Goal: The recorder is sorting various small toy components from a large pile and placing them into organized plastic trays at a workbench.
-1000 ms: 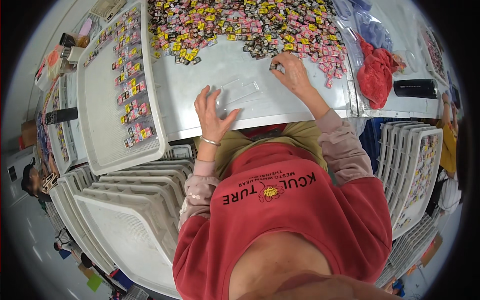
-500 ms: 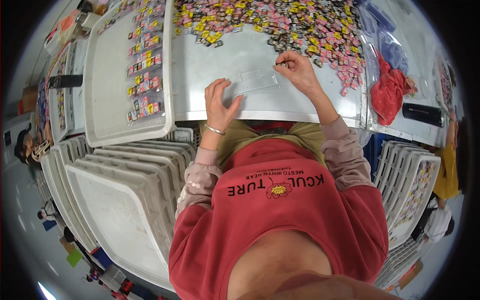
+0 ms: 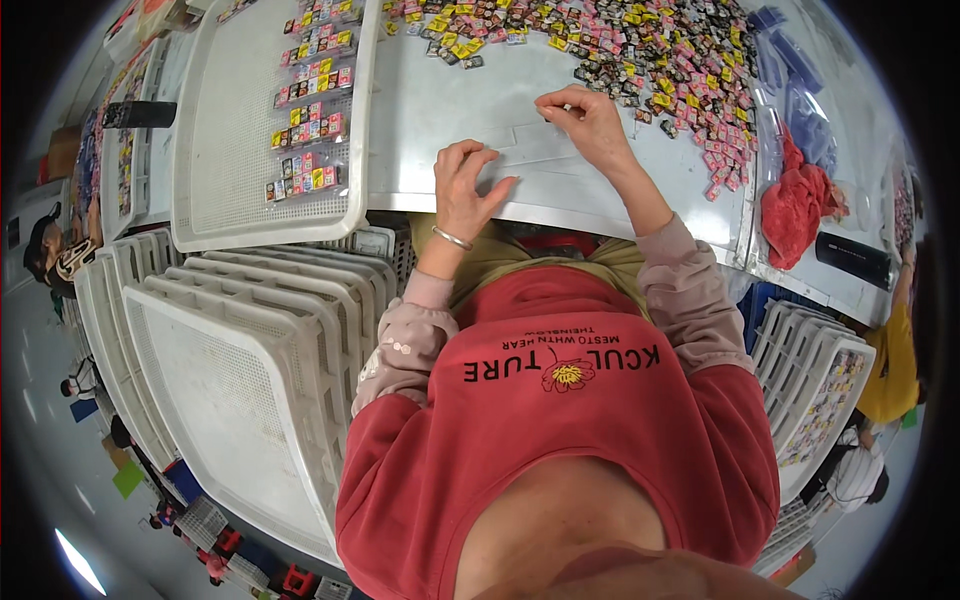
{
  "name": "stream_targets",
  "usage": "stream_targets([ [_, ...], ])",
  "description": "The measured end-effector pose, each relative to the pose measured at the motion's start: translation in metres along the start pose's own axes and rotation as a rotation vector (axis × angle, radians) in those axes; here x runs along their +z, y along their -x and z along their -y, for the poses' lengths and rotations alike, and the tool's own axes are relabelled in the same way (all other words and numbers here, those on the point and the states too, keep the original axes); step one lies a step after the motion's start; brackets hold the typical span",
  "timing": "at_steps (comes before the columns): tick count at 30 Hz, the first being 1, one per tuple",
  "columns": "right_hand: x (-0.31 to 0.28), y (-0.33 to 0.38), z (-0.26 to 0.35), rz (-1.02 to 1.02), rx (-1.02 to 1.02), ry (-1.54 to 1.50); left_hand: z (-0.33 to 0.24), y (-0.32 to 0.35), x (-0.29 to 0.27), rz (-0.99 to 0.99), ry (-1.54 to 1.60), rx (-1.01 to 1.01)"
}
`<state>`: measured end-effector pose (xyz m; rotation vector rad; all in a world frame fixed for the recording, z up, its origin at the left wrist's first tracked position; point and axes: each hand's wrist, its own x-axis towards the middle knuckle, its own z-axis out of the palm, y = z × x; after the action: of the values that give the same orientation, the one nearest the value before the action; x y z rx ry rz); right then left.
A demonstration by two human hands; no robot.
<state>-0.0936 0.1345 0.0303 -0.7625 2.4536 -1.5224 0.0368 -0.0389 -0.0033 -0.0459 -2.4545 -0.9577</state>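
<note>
A clear plastic tray [image 3: 540,152] with a stepped outline lies flat on the pale worktable [image 3: 430,110], hard to see against it. At the tray's left end is my left hand [image 3: 466,190], its thumb and fingers apart and nothing in them. Over the tray's far right side, my right hand [image 3: 592,128] has thumb and forefinger pinched together; whatever they hold is hidden or too small to make out. Beyond it spreads a big heap of small pink, black and yellow printed pieces [image 3: 660,75].
On the left, a white mesh tray [image 3: 225,150] bears a column of filled clear packs [image 3: 310,125]. Stacked white trays [image 3: 220,370] stand below it, and more trays [image 3: 815,370] at the right. A red cloth [image 3: 795,210] and a black box [image 3: 852,260] lie at the right.
My right hand has shifted left over the clear tray; the small dark piece seen at its fingertips no longer shows. My left hand stays open beside the tray. The whole view has shifted slightly.
</note>
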Motion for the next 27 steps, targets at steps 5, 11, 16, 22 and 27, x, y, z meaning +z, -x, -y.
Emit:
stream_targets([
  [5, 0.017, 0.009, 0.014, 0.103, 0.4, -0.518, 0.006, 0.007, 0.002, -0.006, -0.009, -0.016],
  [11, 0.061, 0.019, 0.012, 0.019, 0.091, 0.052, 0.005, 0.006, 0.009, -0.036, -0.035, 0.007],
  [16, 0.066, 0.022, 0.007, -0.056, -0.079, 0.325, 0.002, 0.005, 0.008, -0.057, -0.043, 0.029],
  [22, 0.065, 0.03, 0.002, -0.058, -0.281, 0.466, 0.001, 0.005, 0.01, -0.063, -0.064, 0.033],
  [27, 0.042, -0.007, -0.017, 0.074, 0.001, -0.148, -0.008, 0.002, 0.003, -0.045, -0.095, 0.03],
])
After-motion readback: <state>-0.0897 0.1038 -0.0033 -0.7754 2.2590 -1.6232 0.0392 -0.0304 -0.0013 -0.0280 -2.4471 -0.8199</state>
